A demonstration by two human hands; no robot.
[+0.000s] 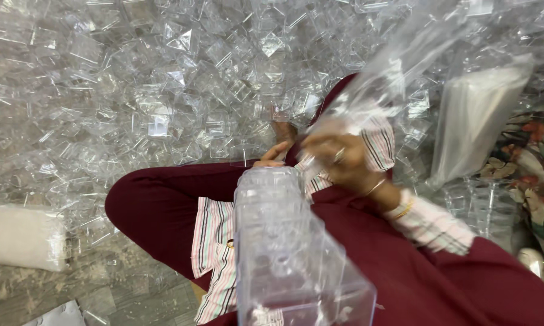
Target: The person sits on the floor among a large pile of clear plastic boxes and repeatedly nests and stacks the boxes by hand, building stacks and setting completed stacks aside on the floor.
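At the far left a white packet lies on the floor, beside a huge heap of small clear plastic boxes that spreads across the whole top of the view. The person sits cross-legged in maroon trousers at the edge of that heap. A tall stack of nested clear boxes stands in the lap, its upper end just below the hands. The left hand rests at the top of the stack, fingers curled and touching its rim; the stack hides most of the hand, so I cannot tell whether it truly grips. To its right, the right hand, with a ring and bangles, is closed, pinching the lower edge of a clear plastic bag that rises blurred toward the upper right. Further right a filled clear bag leans against a flowered cloth.

The stack looks loosely supported and slightly tilted; if the left hand lets up, it could tip and come apart into the heap. The thin bag could also slip from the pinch or fold shut, being so limp and slick.
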